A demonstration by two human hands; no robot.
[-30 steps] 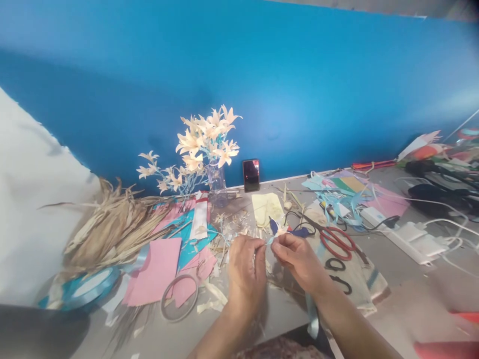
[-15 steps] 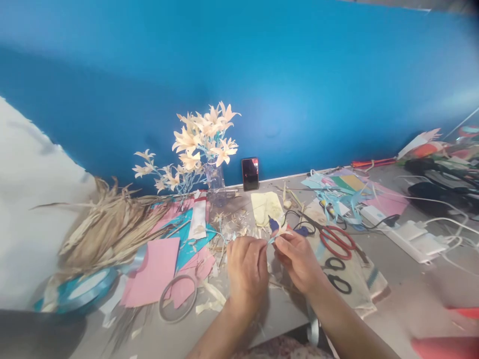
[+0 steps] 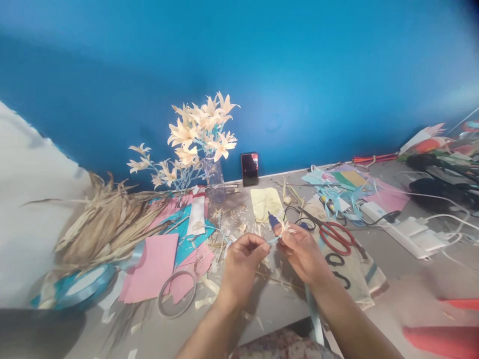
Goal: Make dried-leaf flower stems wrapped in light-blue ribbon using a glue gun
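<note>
Between thumb and fingers, my right hand (image 3: 305, 257) pinches a small cream artificial flower (image 3: 286, 228) just under its petals. A light-blue wrapped stem (image 3: 275, 240) runs from the flower to my left hand (image 3: 243, 264), whose thumb and forefinger are pressed together on its end. Below my right wrist a light-blue ribbon (image 3: 315, 319) hangs down past the table edge. Partly hidden behind my right hand lies a dark blue tool (image 3: 273, 219) with a pointed end. Red-handled scissors (image 3: 338, 238) rest just right of it.
Finished-looking cream flowers (image 3: 202, 127) stand in a clear vase (image 3: 214, 179) beside a phone (image 3: 249, 169) against the blue wall. Dried husks (image 3: 108, 224), pink paper (image 3: 155, 269), a ribbon roll (image 3: 88, 286) and a ring (image 3: 177, 294) lie left. A power strip (image 3: 407, 234) with cables lies right.
My left hand has turned, so its thumb and forefinger now show on the blue stem. The flower shows more clearly above my right fingers. The view has shifted slightly.
</note>
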